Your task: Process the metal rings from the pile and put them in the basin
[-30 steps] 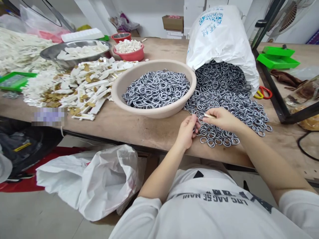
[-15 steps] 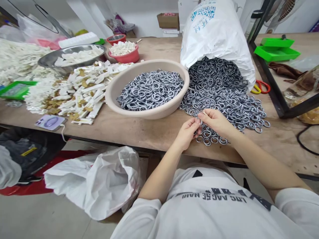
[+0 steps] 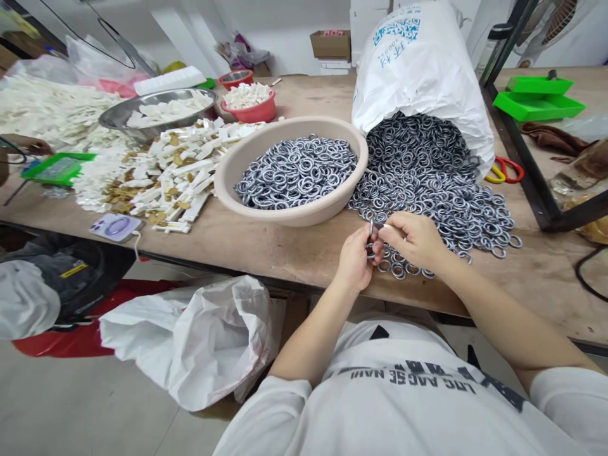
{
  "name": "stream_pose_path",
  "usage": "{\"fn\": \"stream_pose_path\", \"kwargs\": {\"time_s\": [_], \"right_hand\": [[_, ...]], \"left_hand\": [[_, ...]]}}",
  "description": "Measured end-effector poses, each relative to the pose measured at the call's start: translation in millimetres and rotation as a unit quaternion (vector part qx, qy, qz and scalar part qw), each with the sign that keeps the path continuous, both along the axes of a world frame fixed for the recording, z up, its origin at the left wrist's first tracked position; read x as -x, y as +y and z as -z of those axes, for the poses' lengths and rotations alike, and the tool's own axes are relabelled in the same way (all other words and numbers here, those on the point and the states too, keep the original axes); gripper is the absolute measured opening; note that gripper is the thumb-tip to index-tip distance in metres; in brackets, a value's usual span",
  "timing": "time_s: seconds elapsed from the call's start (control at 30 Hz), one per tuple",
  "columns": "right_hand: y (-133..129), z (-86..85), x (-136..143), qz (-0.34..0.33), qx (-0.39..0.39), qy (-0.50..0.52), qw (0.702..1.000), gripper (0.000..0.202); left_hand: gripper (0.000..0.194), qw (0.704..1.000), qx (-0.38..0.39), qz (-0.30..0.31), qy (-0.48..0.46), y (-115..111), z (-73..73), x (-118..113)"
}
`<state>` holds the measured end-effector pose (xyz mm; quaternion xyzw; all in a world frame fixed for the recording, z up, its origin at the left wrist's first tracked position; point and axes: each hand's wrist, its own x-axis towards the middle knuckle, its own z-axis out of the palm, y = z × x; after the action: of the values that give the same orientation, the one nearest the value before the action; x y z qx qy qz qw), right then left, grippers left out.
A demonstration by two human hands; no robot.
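My left hand [image 3: 356, 258] is closed on a grey metal ring [image 3: 371, 229] that stands up between thumb and fingers; more rings seem to sit in the curled fingers. Right beside it, my right hand [image 3: 415, 239] pinches a small dark piece against the ring, too small to name. Both hands are over the front of a spread heap of loose grey rings [image 3: 456, 212]. The heap spills from a white sack [image 3: 418, 69] lying on its side. To the left of my hands, a beige basin [image 3: 285, 215] holds many similar rings.
White strips with gold-coloured parts [image 3: 190, 168] lie left of the basin, near a phone [image 3: 115, 227]. Behind are a steel bowl [image 3: 111, 120] and a red bowl [image 3: 254, 113]. Another person's hand [image 3: 35, 145] shows at far left. Scissors [image 3: 510, 170] lie beside a black metal frame [image 3: 517, 171].
My hands have shifted slightly, and the ring in my left hand now stands up with a dark piece against it. The view has moved a little left; another person's hand has appeared there.
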<state>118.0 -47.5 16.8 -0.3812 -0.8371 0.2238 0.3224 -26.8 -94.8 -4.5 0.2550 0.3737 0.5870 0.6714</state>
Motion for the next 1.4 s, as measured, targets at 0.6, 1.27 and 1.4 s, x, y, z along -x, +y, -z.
{"fn": "stream_pose_path", "kwargs": {"time_s": [0.6,1.27,1.4], "right_hand": [[16.9,5.9,-4.2,0.112,-0.004,-0.079,0.991,0.052],[51.7,0.2,14.0,0.029,0.198,0.042,0.979,0.027],[3.9,2.5,14.8,-0.043,0.332,0.175,0.926,0.031]], "left_hand": [[0.035,0.998,-0.045,0.046,0.015,-13.2,0.9,5.5],[0.035,0.997,0.003,-0.068,0.023,1.4,16.0,24.6],[0.04,0.993,-0.056,-0.08,0.071,5.2,20.5,1.7]]}}
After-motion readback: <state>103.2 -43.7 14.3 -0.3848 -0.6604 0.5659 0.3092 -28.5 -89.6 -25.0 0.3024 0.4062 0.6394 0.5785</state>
